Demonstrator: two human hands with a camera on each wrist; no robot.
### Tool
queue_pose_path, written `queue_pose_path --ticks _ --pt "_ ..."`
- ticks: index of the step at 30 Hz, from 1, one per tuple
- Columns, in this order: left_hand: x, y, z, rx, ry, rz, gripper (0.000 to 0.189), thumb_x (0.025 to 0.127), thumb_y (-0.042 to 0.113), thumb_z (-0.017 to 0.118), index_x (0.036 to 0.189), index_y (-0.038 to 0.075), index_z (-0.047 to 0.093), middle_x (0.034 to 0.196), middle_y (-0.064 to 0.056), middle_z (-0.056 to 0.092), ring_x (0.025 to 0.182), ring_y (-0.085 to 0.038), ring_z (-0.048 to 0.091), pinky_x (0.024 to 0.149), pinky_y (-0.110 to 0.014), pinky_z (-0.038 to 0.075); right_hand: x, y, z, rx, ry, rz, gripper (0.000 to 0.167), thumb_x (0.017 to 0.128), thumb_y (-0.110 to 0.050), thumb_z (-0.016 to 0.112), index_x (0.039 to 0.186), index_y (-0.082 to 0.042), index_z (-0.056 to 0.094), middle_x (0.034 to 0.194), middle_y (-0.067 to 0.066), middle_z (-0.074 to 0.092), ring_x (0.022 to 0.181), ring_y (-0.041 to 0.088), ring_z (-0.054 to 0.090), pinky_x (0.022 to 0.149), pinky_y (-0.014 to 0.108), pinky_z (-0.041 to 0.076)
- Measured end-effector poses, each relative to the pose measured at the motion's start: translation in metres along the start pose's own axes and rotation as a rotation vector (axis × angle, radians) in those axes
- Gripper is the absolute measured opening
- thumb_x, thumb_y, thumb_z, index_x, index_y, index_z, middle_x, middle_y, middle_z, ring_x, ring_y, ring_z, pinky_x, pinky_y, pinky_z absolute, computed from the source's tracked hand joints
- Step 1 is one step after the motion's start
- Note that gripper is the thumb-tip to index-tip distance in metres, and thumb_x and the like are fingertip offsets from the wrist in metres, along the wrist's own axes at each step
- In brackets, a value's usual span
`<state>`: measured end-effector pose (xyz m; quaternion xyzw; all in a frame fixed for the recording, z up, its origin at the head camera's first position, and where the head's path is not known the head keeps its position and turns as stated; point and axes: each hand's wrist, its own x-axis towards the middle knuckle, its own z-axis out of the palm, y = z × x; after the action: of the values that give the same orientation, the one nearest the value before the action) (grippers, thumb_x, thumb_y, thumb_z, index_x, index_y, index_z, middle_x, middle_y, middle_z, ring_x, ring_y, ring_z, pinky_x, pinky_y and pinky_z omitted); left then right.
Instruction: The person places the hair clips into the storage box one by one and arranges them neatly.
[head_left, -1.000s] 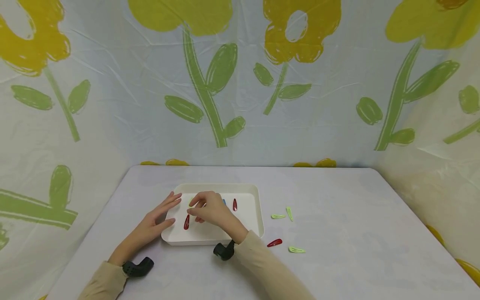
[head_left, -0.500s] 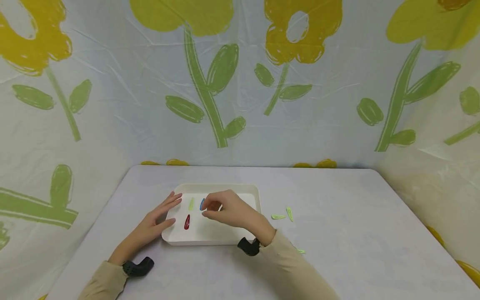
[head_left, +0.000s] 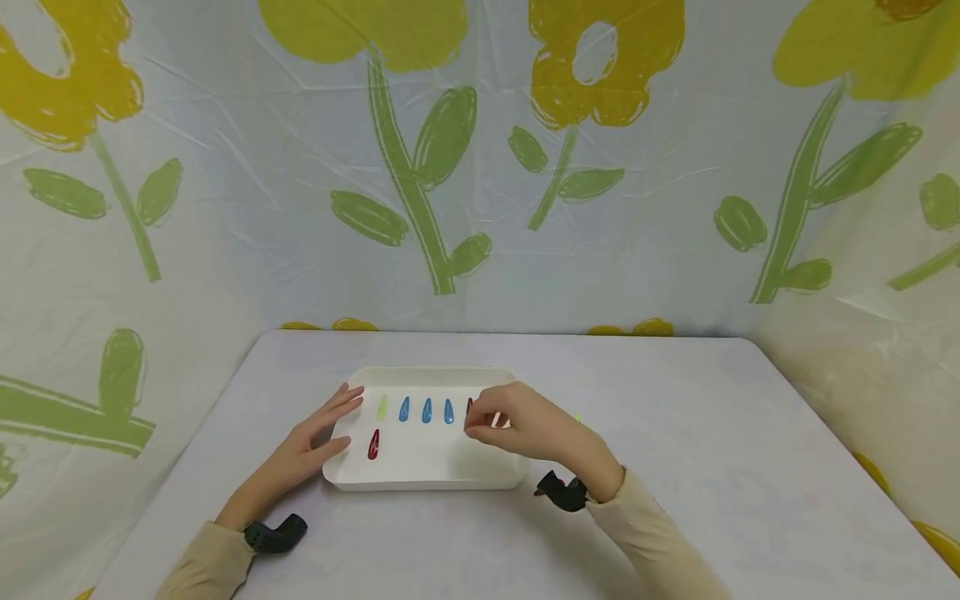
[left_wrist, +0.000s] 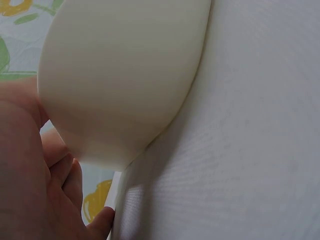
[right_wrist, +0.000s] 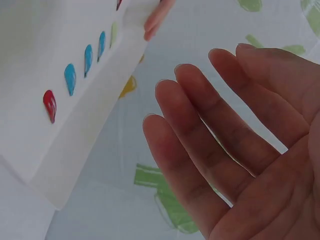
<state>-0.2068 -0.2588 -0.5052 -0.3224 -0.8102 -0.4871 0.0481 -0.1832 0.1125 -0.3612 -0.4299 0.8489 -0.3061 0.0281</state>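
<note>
On the left, the tray (head_left: 427, 463) is being touched by the left hand (head_left: 315, 440), fingers spread, nothing gripped; it is best held steady, the row left unbrushed. Inside, a front red clip (head_left: 373, 444), then a green clip (head_left: 382, 407) and three blue clips (head_left: 427, 411) are laid long axis front-to-back, narrow ends pointed far side. Rightward, a rear red clip (head_left: 469, 405) is partly hidden by the right hand (head_left: 523, 422), loosely bent, nothing visibly held.

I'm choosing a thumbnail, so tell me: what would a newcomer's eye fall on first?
Probably the yellow flowers on the backdrop behind the table. Next, the row of bright clips inside the white tray. Then the left hand at the tray's left rim and the right hand over its right end.
</note>
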Motion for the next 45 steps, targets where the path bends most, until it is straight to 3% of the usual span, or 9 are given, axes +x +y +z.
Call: queue_pose_path --ticks 10,14,20,25,30,35,45 --pt "0.000 0.001 0.000 0.002 -0.004 0.000 0.059 0.093 -0.003 0.063 0.148 -0.001 0.042 0.159 -0.015 0.031 0.152 -0.031 0.007 0.115 -0.013 0.007 -0.035 0.018 -0.014 -0.031 0.004 0.078 0.006 0.092 -0.011 0.070 0.094 -0.016 0.074 0.087 -0.015 0.066 0.081 0.001 0.060 0.076 0.033 0.057" --pt "0.001 0.001 0.000 0.005 -0.002 0.000 0.058 0.093 -0.002 0.063 0.148 -0.001 0.042 0.159 -0.015 0.031 0.152 -0.031 0.007 0.114 -0.013 0.007 -0.048 0.026 -0.016 -0.042 0.015 0.080 0.006 0.092 -0.011 0.070 0.094 -0.016 0.073 0.088 -0.014 0.067 0.081 0.002 0.061 0.074 0.030 0.056" --pt "0.000 0.001 0.001 0.017 0.000 -0.012 0.057 0.094 0.000 0.063 0.148 0.000 0.043 0.159 -0.013 0.031 0.152 -0.030 0.007 0.114 -0.012 0.008 -0.066 0.040 -0.010 -0.056 -0.004 0.109 0.008 0.091 -0.007 0.070 0.094 -0.014 0.073 0.088 -0.015 0.066 0.080 0.001 0.060 0.073 0.031 0.057" --pt "0.000 0.002 0.001 0.016 -0.001 -0.018 0.057 0.095 0.001 0.063 0.148 0.001 0.043 0.159 -0.013 0.031 0.151 -0.033 0.007 0.113 -0.011 0.008 -0.077 0.049 -0.002 -0.051 -0.040 0.131 0.010 0.089 -0.002 0.070 0.091 -0.011 0.073 0.084 -0.014 0.066 0.076 0.000 0.058 0.068 0.025 0.055" --pt "0.001 0.004 0.000 0.015 0.001 -0.024 0.057 0.095 0.001 0.063 0.148 0.002 0.043 0.159 -0.011 0.032 0.152 -0.032 0.008 0.113 -0.010 0.008 -0.083 0.054 0.005 -0.028 -0.083 0.189 0.017 0.083 0.005 0.071 0.084 -0.011 0.071 0.080 -0.009 0.066 0.072 0.002 0.057 0.064 0.025 0.053" --pt "0.002 0.003 0.001 0.000 0.003 -0.021 0.057 0.094 0.000 0.063 0.148 0.002 0.044 0.159 -0.011 0.032 0.152 -0.031 0.008 0.113 -0.011 0.009 -0.083 0.055 0.009 0.017 -0.158 0.282 0.016 0.080 0.001 0.078 0.082 -0.013 0.071 0.081 -0.008 0.064 0.073 0.006 0.057 0.067 0.024 0.050" --pt "0.001 0.003 -0.001 -0.013 -0.003 -0.007 0.058 0.094 -0.001 0.063 0.148 0.000 0.042 0.160 -0.013 0.031 0.152 -0.031 0.007 0.115 -0.013 0.009 -0.081 0.062 0.017 0.040 -0.164 0.286 0.019 0.078 0.004 0.079 0.077 -0.013 0.072 0.077 -0.009 0.063 0.068 0.001 0.055 0.063 0.022 0.051"
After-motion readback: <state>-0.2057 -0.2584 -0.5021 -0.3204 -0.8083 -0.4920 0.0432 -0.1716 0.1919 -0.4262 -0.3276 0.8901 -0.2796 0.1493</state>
